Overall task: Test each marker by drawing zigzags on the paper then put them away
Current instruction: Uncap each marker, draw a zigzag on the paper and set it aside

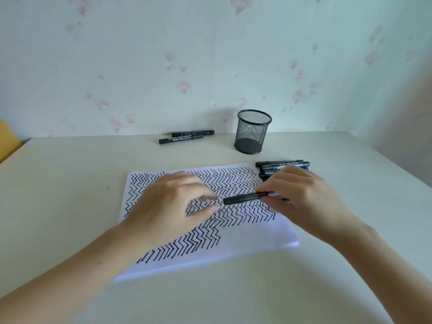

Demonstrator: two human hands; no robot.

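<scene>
A white paper (254, 232) covered with black zigzag rows lies in the middle of the table. My right hand (301, 197) grips a black marker (243, 198) held level above the paper, its capped end pointing left. My left hand (170, 202) hovers over the paper with thumb and forefinger slightly apart, just left of that marker end, holding nothing. Several black markers (280, 166) lie in a pile beyond my right hand. Two more markers (184, 137) lie at the back by the wall. A black mesh pen cup (252, 132) stands upright and looks empty.
The pale table (70, 195) ends at the floral wall behind. A yellow object (7, 141) shows at the far left edge. The table's right edge slants down past my right forearm.
</scene>
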